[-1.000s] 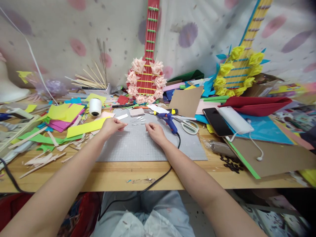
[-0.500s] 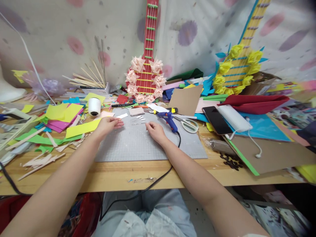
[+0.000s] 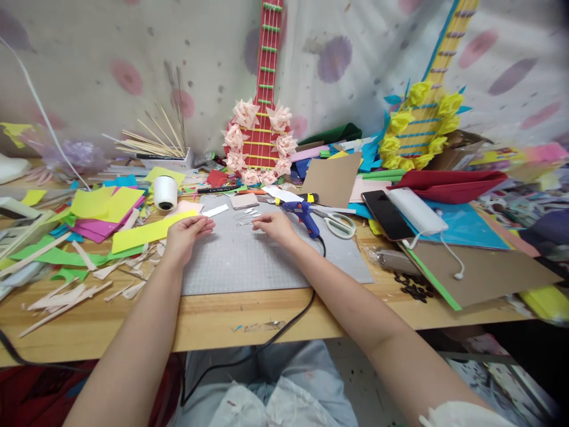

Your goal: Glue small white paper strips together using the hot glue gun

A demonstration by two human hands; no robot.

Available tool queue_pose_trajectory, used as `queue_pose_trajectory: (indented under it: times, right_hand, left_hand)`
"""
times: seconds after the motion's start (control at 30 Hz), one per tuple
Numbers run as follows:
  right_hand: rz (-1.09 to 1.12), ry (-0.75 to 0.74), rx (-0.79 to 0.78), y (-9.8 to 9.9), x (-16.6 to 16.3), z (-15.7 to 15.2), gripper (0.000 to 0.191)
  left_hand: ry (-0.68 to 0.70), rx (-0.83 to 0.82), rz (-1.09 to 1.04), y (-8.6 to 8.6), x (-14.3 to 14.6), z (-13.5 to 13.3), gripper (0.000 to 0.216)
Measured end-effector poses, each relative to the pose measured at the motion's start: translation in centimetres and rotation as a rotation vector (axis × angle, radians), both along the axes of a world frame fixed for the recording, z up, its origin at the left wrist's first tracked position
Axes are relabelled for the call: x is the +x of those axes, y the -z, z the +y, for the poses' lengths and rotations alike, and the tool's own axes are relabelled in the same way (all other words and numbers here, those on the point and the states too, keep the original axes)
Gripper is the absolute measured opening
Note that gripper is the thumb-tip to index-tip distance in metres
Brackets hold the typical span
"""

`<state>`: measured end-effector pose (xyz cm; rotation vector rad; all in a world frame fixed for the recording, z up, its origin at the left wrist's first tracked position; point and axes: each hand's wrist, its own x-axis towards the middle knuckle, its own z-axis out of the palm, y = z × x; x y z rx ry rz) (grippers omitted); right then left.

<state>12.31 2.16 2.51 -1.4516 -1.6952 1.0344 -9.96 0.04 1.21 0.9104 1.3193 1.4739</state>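
My left hand (image 3: 187,236) is at the left side of the grey cutting mat (image 3: 240,267), beside a yellow paper strip (image 3: 142,233). Its thumb and fingers are drawn together, and anything between them is too small to make out. My right hand (image 3: 276,228) pinches low over the mat, its fingertips at the end of thin silvery pieces (image 3: 243,224). Whether it grips one of them is unclear. Behind these lie a small pinkish-grey square pad (image 3: 244,201) and a white strip (image 3: 215,210). A blue glue gun (image 3: 304,216) rests just right of my right hand.
Scissors (image 3: 338,225) and a yellow-black cutter (image 3: 309,197) lie near the glue gun. A red paper guitar (image 3: 262,142) with pink flowers stands behind. A white cup-like object (image 3: 165,193) and paper scraps are left; a phone (image 3: 387,214) lies right. A black cord (image 3: 284,332) crosses the table edge.
My left hand's fingers have gone from stretched out to drawn together. My right hand has moved slightly left, to the thin silvery pieces. The view has shifted a little.
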Motion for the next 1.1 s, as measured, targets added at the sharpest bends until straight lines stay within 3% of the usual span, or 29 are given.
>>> queue_pose_trajectory:
  times: [0.2, 0.43, 0.57, 0.77, 1.1]
  right_hand:
    - [-0.214, -0.003, 0.119, -1.4, -3.6, 3.0, 0.018]
    - [-0.482, -0.079, 0.345, 0.1, -8.4, 5.5, 0.019]
    - [-0.6, -0.088, 0.456, 0.8, -9.6, 6.5, 0.018]
    - [-0.681, -0.134, 0.44, 1.4, -10.2, 7.5, 0.019]
    - [-0.595, -0.111, 0.367, 0.9, -10.0, 7.7, 0.02]
  left_hand:
    - [-0.013, 0.093, -0.09, -0.2, -0.9, -0.7, 0.033]
    - [-0.14, 0.09, 0.065, 0.7, -1.1, -0.3, 0.04]
    - [-0.172, -0.004, 0.121, 0.5, -0.9, -0.4, 0.038]
    - [-0.229, -0.044, 0.109, -0.1, -0.7, -0.7, 0.035]
    - [-0.25, 0.095, 0.054, 0.4, -0.8, -0.6, 0.036]
